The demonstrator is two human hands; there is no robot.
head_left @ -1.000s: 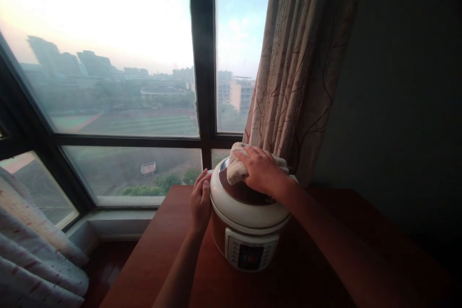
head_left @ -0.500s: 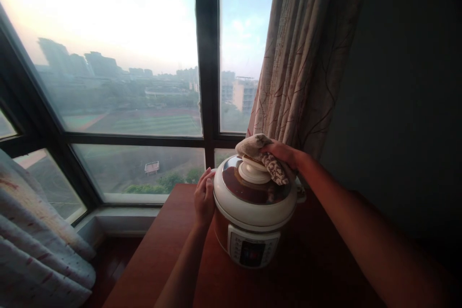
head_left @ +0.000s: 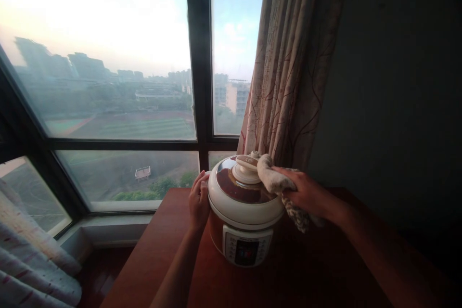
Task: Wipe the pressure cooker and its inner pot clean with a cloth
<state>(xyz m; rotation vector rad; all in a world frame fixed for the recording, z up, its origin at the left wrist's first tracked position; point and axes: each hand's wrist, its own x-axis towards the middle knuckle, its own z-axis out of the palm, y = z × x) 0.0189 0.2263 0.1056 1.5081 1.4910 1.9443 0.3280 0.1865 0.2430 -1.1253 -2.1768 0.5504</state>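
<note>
A white and dark red electric pressure cooker [head_left: 245,211] stands on a reddish wooden table [head_left: 166,260], its control panel facing me. My left hand [head_left: 198,200] lies flat against the cooker's left side, fingers together. My right hand [head_left: 307,194] grips a beige cloth [head_left: 276,184] and presses it against the right rim of the lid, beside the white lid knob [head_left: 246,168]. Part of the cloth hangs down below my hand.
A patterned curtain [head_left: 288,67] hangs right behind the cooker. A large window with a dark frame [head_left: 198,57] fills the left and centre. Another curtain [head_left: 32,264] bunches at the lower left. A dark wall rises on the right.
My right hand has carried the cloth from the top of the lid, round the knob's far side, down to the lid's right rim. My left hand has stayed on the cooker's side.
</note>
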